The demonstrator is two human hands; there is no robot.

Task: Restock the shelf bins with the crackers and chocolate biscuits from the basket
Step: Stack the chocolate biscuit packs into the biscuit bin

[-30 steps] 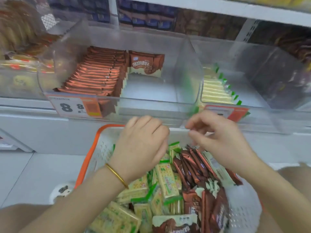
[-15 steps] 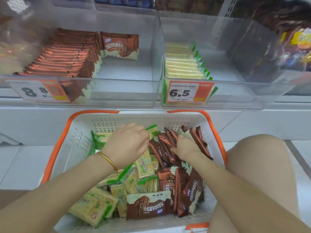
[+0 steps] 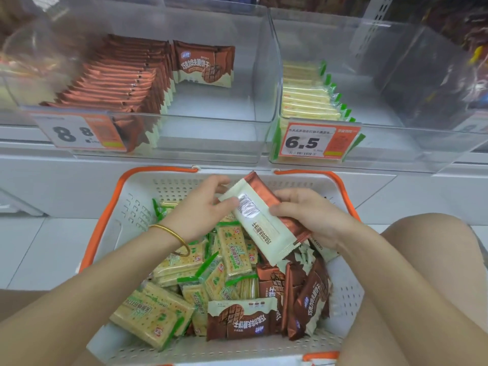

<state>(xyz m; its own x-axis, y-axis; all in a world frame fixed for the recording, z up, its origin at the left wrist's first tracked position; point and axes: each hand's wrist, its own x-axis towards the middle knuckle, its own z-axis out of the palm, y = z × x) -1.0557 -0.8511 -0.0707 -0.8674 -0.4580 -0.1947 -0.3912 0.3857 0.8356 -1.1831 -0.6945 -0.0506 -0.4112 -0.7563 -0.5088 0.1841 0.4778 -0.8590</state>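
A white basket (image 3: 137, 207) with orange rim holds several green cracker packs (image 3: 232, 249) on its left and brown chocolate biscuit packs (image 3: 243, 318) on its right. My right hand (image 3: 311, 215) grips a small stack of chocolate biscuit packs (image 3: 264, 223), lifted above the basket with its pale back side up. My left hand (image 3: 200, 207) pinches the stack's far left corner. Above, the left clear bin (image 3: 211, 138) holds a row of chocolate biscuit packs (image 3: 118, 80). The right clear bin (image 3: 396, 143) holds a row of cracker packs (image 3: 306, 96).
Price tags reading 8.8 (image 3: 76, 132) and 6.5 (image 3: 317, 140) hang on the bin fronts. A bare knee (image 3: 427, 249) sits right of the basket. More snack bins stand at the far left and far right. White floor tiles lie left of the basket.
Both hands were down among the packs in the basket. Now my right hand has lifted a stack of chocolate biscuit packs, and my left hand has come over to its corner.
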